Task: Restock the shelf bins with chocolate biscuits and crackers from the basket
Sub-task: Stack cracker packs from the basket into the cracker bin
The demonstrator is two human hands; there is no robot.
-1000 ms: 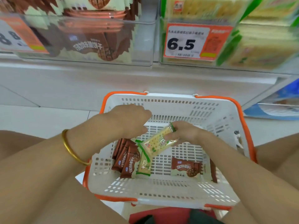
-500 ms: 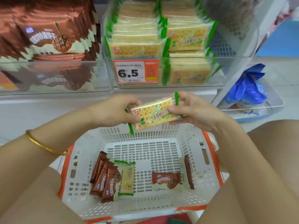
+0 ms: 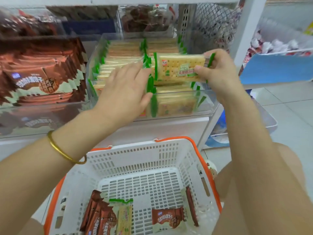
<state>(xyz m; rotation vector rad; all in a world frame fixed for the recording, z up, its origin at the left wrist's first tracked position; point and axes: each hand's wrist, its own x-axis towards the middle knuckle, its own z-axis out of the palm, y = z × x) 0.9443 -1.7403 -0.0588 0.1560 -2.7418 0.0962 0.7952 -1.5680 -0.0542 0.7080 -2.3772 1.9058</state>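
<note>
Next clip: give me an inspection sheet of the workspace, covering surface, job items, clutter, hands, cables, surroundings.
Surface: white shelf holding clear bins; basket below.
Job's things: cracker pack held over the cracker bin; chocolate biscuit bin to its left looks full; chocolate packs and one cracker pack remain in the basket.
Clutter: nothing seen.
Grippers: right hand grips the cracker pack; left hand open, flat on the stacked crackers.
Cables: nothing seen.
Surroundings: tiled floor, blue tray at right.
</note>
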